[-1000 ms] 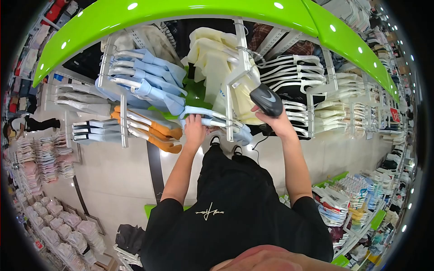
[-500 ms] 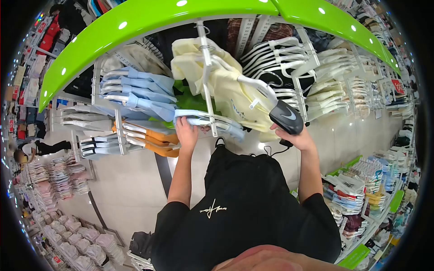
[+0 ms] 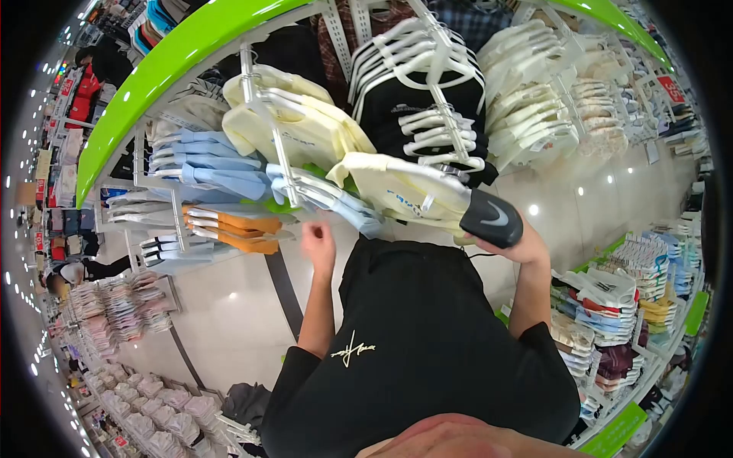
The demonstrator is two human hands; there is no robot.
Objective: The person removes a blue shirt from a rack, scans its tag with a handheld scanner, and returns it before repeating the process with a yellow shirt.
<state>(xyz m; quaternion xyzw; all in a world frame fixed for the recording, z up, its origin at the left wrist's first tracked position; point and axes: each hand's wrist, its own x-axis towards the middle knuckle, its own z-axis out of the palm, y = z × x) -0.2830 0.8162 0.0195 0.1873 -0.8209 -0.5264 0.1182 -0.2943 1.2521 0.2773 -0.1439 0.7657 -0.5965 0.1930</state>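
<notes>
My right hand [image 3: 528,243] is closed round a black item with a grey swoosh [image 3: 492,219]; its fingers are mostly hidden. Against that item's left side is a pale yellow shirt [image 3: 405,187], spread out in front of the rack. My left hand [image 3: 318,243] is just below the hanging light blue garments [image 3: 336,200], apart from them, its fingers blurred and their shape unclear. More yellow shirts [image 3: 286,133] hang on a white rail [image 3: 267,122] above. Orange garments [image 3: 237,229] hang to the left of my left hand.
A green curved rack top [image 3: 137,99] arches overhead. Black shirts [image 3: 420,107] and cream garments [image 3: 534,114] hang behind and to the right. Stacked clothes [image 3: 603,298] stand at the lower right, packed items [image 3: 153,404] at the lower left. A person [image 3: 99,269] is far left.
My left hand has come off the light blue garments and moved slightly down. The view has shifted, so the rack appears further left. The yellow shirt by my right hand now lies more sideways.
</notes>
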